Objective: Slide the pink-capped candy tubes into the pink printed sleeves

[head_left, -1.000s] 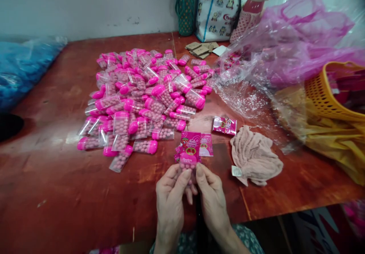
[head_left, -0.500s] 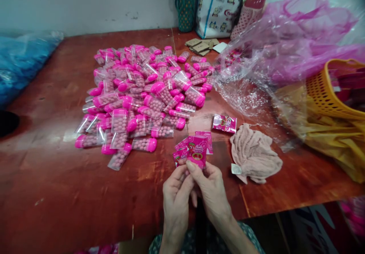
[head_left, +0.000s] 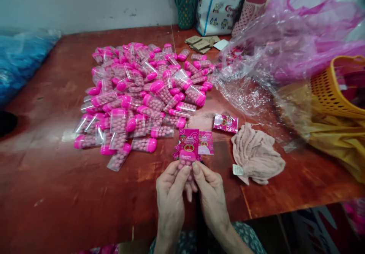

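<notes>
Between both hands (head_left: 186, 185), candy packet (head_left: 188, 149), pinched upright

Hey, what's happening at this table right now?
A person's left hand and right hand together pinch a clear candy tube with a pink printed label at its top, just above the red table's near edge. A big pile of pink-capped tubes lies beyond, a loose label and a pink cloth to the right.

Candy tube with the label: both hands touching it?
Touching. Head view shows left hand and right hand pinching the candy tube between their fingertips.
</notes>
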Available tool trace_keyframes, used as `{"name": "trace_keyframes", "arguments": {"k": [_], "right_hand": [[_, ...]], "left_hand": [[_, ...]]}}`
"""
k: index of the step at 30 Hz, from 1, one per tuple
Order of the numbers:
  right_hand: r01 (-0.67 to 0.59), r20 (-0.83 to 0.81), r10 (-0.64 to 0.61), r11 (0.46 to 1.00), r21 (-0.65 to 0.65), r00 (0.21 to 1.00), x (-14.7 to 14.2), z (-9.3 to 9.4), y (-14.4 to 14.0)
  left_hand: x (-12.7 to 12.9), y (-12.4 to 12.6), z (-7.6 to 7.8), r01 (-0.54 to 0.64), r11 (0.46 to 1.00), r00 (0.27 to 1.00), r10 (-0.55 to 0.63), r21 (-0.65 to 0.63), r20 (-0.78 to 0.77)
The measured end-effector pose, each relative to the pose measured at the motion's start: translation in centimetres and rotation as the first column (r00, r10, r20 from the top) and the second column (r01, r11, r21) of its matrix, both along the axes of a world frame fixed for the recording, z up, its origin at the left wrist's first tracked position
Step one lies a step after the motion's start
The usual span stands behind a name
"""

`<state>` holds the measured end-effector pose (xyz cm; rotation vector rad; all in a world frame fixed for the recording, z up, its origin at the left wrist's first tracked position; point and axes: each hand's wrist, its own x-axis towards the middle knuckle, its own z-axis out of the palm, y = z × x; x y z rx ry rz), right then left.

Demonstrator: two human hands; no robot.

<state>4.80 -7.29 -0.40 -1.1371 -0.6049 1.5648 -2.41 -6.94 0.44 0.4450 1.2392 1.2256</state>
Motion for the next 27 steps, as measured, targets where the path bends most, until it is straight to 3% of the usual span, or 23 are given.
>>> {"name": "trace_keyframes", "arguments": {"k": [4,7,13,20,24,27], "right_hand": [[0.041,-0.158,-0.041,0.999,-0.007,0.987,1.0,-0.6,1.2],[0.034,-0.132,-0.036,0.999,-0.017,0.991,1.7,-0.7,2.2],[0.117,0.037,-0.114,0.989,-0.086,0.993,0.7,-0.1,1.7],[0.125,0.123,-0.113,0.988,-0.094,0.986,-0.2,-0.2,0.7],[0.023,0.041,-0.020,0.998,-0.063,0.999,0.9,-0.3,0.8],[-0.013,0.191,0.010,1.000,0.015,0.982,2.1,-0.2,0.8]], "left_hand": [[-0.1,0.1,-0.4,0.107,0.994,0.994,-0.107,-0.008,0.024],[0.3,-0.3,-0.6,0.183,0.983,0.983,-0.183,-0.015,-0.008],[1.4,-1.1,-0.6,0.048,0.998,0.997,-0.049,-0.031,-0.052],[1.8,-1.1,-0.5,-0.052,0.994,0.995,0.060,-0.100,0.075],[1.7,-0.3,0.0,-0.055,0.993,0.985,0.071,-0.102,0.156],[1.3,0.3,0.4,-0.056,0.991,0.983,0.076,-0.122,0.165]]}}
